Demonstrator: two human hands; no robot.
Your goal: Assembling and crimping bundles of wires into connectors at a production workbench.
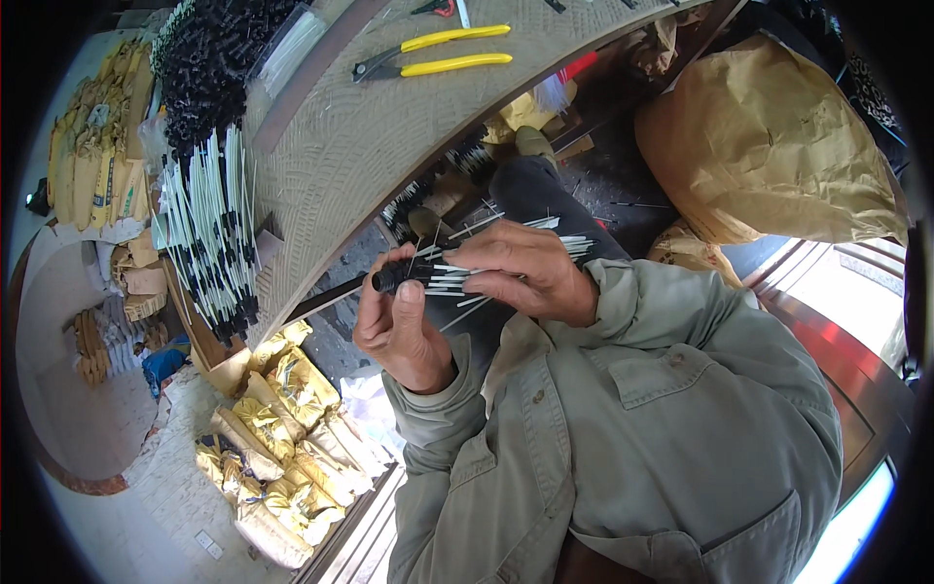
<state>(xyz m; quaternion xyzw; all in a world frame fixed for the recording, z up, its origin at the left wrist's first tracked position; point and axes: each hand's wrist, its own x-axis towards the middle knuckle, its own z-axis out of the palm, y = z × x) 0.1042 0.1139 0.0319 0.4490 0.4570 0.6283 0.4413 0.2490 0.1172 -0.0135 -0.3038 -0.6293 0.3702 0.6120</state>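
Over my lap, both hands are closed on one bundle of thin white rods (449,282) with black ends. My left hand (404,336) wraps round the black ends (391,280), its thumb pressed against them. My right hand (525,268) grips the white rods from above, thumb on the near side and fingers across the top. Beyond my right fingers, the rods' white far ends (576,248) stick out to the right. Thin dark strands (416,251) stand up by the black ends; whether they are wire cannot be made out. My fingers hide the bundle's middle.
Yellow-handled cutting pliers (443,54) lie on the curved tabletop (341,146) ahead. More black-ended white rods (209,229) are heaped at its left, near a pile of black parts (219,73). Paper-wrapped bundles (292,448) stand lower left; a large brown paper sack (769,136) is at right.
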